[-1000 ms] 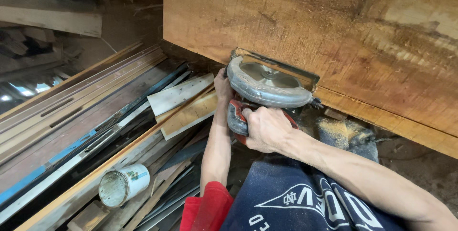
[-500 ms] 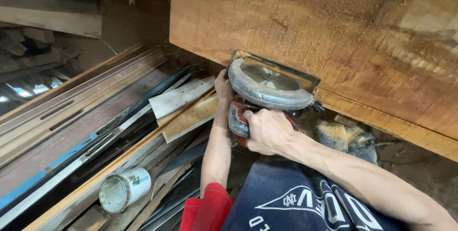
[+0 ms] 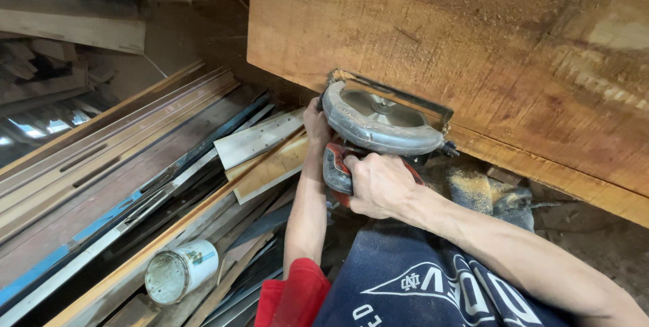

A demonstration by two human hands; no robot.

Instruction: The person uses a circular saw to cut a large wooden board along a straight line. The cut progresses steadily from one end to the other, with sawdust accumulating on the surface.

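A circular saw (image 3: 378,124) with a grey metal blade guard and a red body is pressed against the lower edge of a big reddish-brown timber slab (image 3: 473,50). My right hand (image 3: 378,185) is closed around the saw's red rear handle. My left hand (image 3: 316,121) grips the saw's front left side, beside the guard. The blade itself is hidden by the guard. Sawdust lies on the slab and on a dark object under it.
Long planks, metal strips and a blue bar (image 3: 115,185) lie stacked on the left. A white tin can (image 3: 181,271) rests on its side among them. A pale board offcut (image 3: 257,139) lies near my left wrist. A sawdust-covered object (image 3: 487,192) sits below the slab.
The saw and both hands keep their grip on the slab's edge; only the camera view shifts slightly.
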